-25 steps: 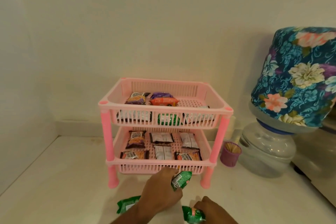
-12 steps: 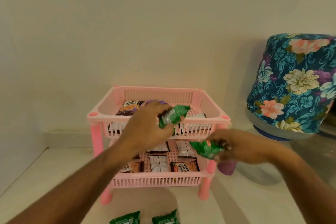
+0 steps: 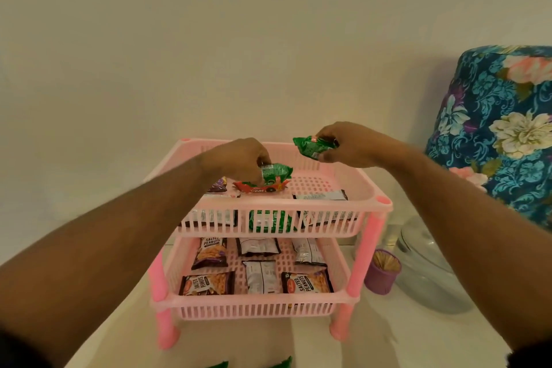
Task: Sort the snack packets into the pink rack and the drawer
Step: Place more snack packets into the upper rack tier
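A two-tier pink rack (image 3: 370, 206) stands on the white counter against the wall. My left hand (image 3: 239, 158) reaches into its top tier, holding a green snack packet (image 3: 276, 172) just above a red packet (image 3: 261, 187). My right hand (image 3: 349, 143) hovers over the tier's back right part, pinching another green packet (image 3: 312, 146). Other packets lie in the top tier, one green (image 3: 270, 221) behind the front wall. The lower tier holds several salted peanut packets (image 3: 209, 282) and white-backed packets (image 3: 261, 276). No drawer is in view.
Two more green packets (image 3: 280, 363) peek in at the bottom edge on the counter. A small purple cup of toothpicks (image 3: 382, 272) stands right of the rack. Beyond it is a water bottle under a floral cover (image 3: 495, 128).
Both hands rose from the counter with green packets. The left one moved into the top tier; the right one went up from beside the lower tier to above the top tier.
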A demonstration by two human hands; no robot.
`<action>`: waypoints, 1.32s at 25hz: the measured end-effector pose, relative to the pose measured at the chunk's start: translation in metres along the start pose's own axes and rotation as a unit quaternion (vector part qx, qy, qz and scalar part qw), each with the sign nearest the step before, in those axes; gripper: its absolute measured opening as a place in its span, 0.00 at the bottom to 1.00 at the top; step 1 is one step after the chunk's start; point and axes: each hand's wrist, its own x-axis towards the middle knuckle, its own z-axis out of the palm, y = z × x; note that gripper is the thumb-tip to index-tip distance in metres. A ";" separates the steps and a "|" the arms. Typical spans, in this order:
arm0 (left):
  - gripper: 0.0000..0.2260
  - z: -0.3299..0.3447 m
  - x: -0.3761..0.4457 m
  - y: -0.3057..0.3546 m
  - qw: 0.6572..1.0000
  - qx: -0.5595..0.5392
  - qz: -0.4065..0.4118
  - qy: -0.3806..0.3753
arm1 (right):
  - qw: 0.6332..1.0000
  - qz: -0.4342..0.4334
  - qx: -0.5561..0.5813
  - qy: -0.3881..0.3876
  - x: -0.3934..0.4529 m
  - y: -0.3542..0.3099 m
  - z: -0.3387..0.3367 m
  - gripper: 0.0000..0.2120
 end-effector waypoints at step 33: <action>0.19 0.026 0.030 -0.008 0.990 0.063 -0.014 -0.124 | 0.988 0.022 -0.096 -0.123 0.059 0.028 0.064 0.28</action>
